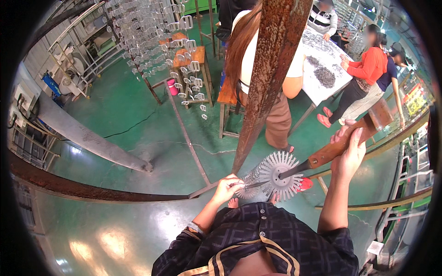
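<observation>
Hammer (350, 138) in the right hand (348, 152) lies across the view, its wooden handle wrapped by curled fingers, its block head up toward the right rim. A dark rod runs from the handle's lower end into the hub of a spiked metal wheel (277, 170), a casting cluster of small pieces radiating from a round core. The wheel hangs in the air in front of the person's chest, just beside the foot of a rusty upright post (267, 78). The left hand (225, 187) is pinched shut on a thin metal piece (246, 185) at the wheel's left edge, where a second, blurred fan of spikes shows behind.

To do this well, the left-hand pinch should sit close to the root of the piece, so that any pull or twist acts at the joint and not along the spike. The right hand looks best kept firm and level, since a wobble at the handle would swing the whole wheel. The spikes look sharp, so fingertips belong on the flat sides.

Behind, other people stand at a white surface (322, 87) strewn with small dark parts, and racks of hanging metal pieces (161, 32) stand over the green floor (119, 115).
</observation>
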Tool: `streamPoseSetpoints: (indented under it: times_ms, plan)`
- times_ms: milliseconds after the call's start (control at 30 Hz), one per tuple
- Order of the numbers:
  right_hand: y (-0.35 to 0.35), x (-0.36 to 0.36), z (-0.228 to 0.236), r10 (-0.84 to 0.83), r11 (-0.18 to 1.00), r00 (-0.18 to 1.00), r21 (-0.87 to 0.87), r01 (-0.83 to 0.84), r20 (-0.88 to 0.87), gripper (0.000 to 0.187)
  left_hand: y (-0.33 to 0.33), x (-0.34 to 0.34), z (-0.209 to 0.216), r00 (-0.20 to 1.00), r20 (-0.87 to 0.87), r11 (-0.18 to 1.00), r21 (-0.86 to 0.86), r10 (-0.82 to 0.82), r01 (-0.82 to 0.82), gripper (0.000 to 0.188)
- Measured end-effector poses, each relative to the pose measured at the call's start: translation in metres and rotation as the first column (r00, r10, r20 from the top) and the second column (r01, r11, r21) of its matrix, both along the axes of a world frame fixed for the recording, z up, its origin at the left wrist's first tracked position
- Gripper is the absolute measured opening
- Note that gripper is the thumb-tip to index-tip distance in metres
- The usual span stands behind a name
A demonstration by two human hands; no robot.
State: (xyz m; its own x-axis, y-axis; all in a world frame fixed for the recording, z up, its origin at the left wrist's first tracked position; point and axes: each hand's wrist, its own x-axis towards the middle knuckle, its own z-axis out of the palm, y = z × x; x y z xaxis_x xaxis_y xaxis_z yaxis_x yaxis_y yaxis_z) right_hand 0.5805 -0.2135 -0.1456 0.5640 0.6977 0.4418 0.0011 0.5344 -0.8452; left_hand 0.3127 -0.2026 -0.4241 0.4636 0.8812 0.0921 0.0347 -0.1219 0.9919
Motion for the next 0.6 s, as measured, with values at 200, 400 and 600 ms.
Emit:
streamPoseSetpoints:
  times_ms: [200,400,600]
  plan:
    - [-0.006,-0.002,0.028,-0.018,0.998,1.000,0.053,0.017,0.013,0.035,0.006,0.019,-0.010,0.997,-0.036,0.997,0.051,-0.062,0.064,0.012]
    - [-0.008,-0.012,0.045,0.009,0.997,0.999,0.074,-0.012,0.041,0.035,0.007,0.033,-0.018,0.995,0.004,0.992,0.078,-0.104,0.104,0.012]
    - [-0.009,-0.018,0.051,0.009,0.997,0.998,0.080,-0.014,0.064,0.036,0.003,0.035,-0.008,0.992,0.005,0.992,0.032,-0.124,0.124,0.012]
